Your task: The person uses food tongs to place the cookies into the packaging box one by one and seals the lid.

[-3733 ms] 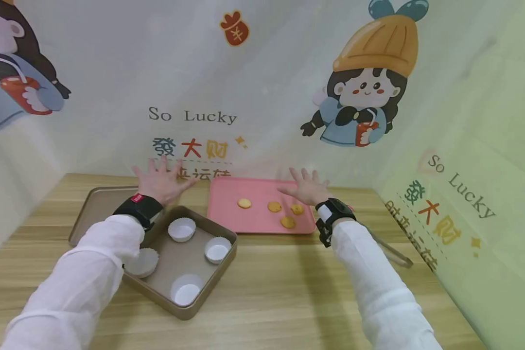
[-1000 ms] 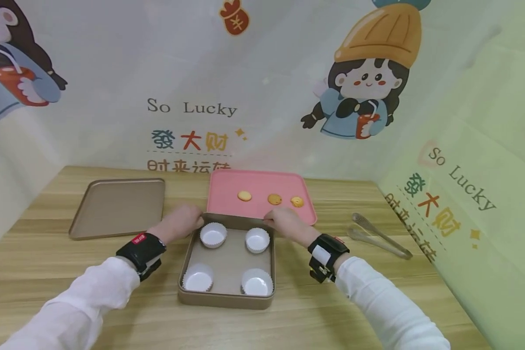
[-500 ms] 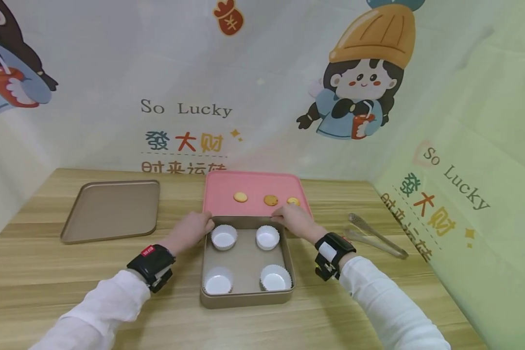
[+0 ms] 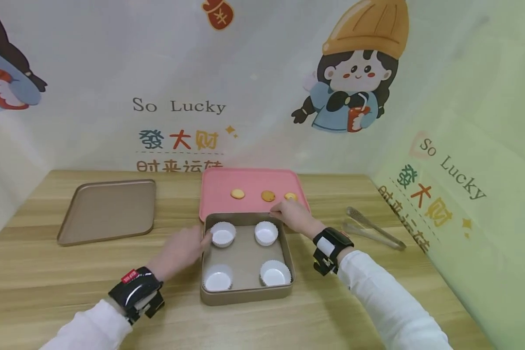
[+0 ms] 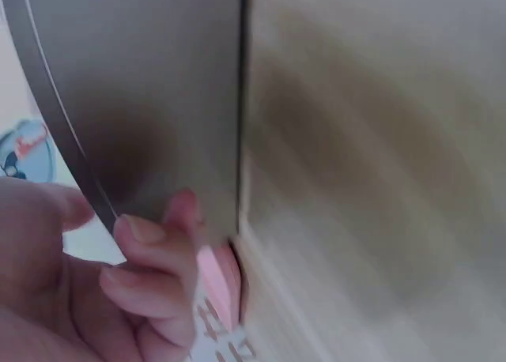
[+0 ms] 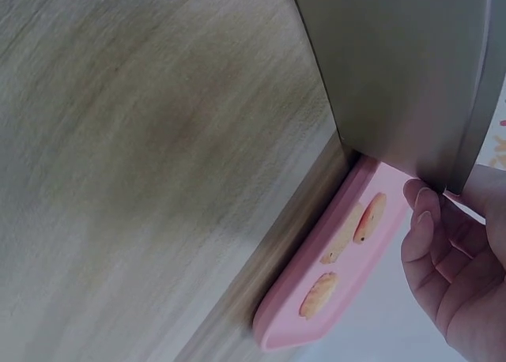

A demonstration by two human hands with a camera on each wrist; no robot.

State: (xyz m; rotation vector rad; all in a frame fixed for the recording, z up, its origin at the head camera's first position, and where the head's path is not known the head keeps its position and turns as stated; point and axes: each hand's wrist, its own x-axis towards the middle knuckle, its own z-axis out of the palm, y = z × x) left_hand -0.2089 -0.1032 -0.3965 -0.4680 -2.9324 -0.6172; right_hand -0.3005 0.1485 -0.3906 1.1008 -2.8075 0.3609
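Observation:
A deep bronze baking pan lies in front, overlapping the near edge of the pink tray in the head view. Inside it, several white fluted cupcake liners stand near the corners. My left hand is at the pan's left side close to the far corner; in the left wrist view its thumb lies across the rim from the curled fingers, fingertips at the outer wall. At the far right corner my right hand pinches the rim between thumb and fingers, with its fingertips outside the wall.
Behind the pan is the pink tray with cookies on it. A flat bronze baking sheet lies at the back left. Metal tongs lie to the right. Printed cloth hangs behind the wooden table.
Both hands, raised and spread at first, came down to the pan's rim; the pan was turned straight and shifted right. Lately the left hand slid from the far corner down the left side.

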